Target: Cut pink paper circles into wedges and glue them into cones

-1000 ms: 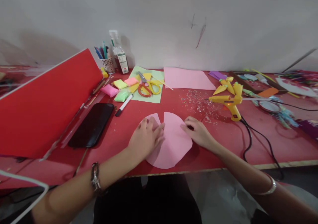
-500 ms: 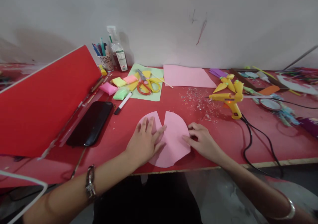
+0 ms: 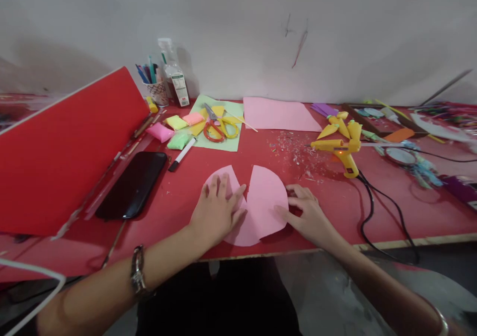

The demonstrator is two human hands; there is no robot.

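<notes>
Pressing my left hand [image 3: 218,216], fingers spread, on pink paper [image 3: 266,197] | right hand [image 3: 309,219] at its edge, pinch unclear

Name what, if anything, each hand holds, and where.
Nothing is gripped. The left hand lies flat on the left part of the pink paper circle; the right hand touches its right edge.

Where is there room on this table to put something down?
Bare patches: between the phone and the pink circle, and front right, beyond the cord. Crowded: the back, round the scissors and glue gun.
</notes>
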